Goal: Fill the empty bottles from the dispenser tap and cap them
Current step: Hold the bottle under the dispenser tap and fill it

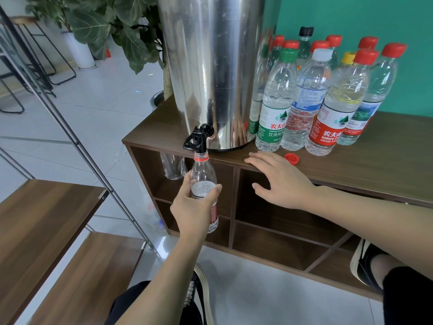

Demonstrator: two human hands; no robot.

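Note:
My left hand (195,205) grips an uncapped clear bottle (203,177) with a red neck ring, its mouth right under the black tap (199,139) of the steel dispenser (210,66). Some water shows inside the bottle. My right hand (280,180) is open, fingers spread, resting on the front edge of the wooden cabinet top (375,165). A loose red cap (292,158) lies on the top just right of those fingers. Several capped bottles (311,99) stand to the right of the dispenser.
The cabinet has open cubbies (276,212) below; another clear bottle (173,165) shows in the upper left one. A metal rack with wooden shelves (46,219) stands at left. A potted plant (112,26) is behind the dispenser. My feet show on the tiled floor.

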